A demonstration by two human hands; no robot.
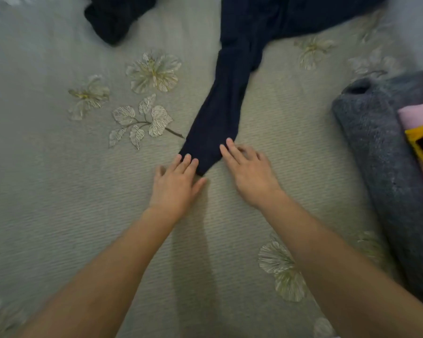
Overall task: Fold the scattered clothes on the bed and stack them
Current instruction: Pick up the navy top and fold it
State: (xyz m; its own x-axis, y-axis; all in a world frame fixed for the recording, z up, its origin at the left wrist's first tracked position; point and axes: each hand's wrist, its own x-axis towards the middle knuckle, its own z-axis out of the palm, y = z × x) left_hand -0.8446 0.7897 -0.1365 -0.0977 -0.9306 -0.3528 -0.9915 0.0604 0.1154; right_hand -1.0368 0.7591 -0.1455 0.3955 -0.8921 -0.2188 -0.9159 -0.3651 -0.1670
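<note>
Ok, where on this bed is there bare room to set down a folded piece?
Bare bedspread lies left of the long dark garment, below the dark heap, and between that garment and the grey blanket. Crowded: the right edge and the top.

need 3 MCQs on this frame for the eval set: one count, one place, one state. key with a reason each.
1. How many hands touch the long dark navy garment? A) none B) one C) two
2. Where is the folded pink cloth? A) on the fuzzy grey blanket B) under the navy garment C) between the hands
3. The navy garment is: A) folded square B) stretched out unfolded C) lifted off the bed
Key: 1 C, left hand and right hand both rest straight fingers on its near end. 2 A, pink lies atop the grey at the right edge. 3 B, it lies long across the pale floral bedspread.
</note>
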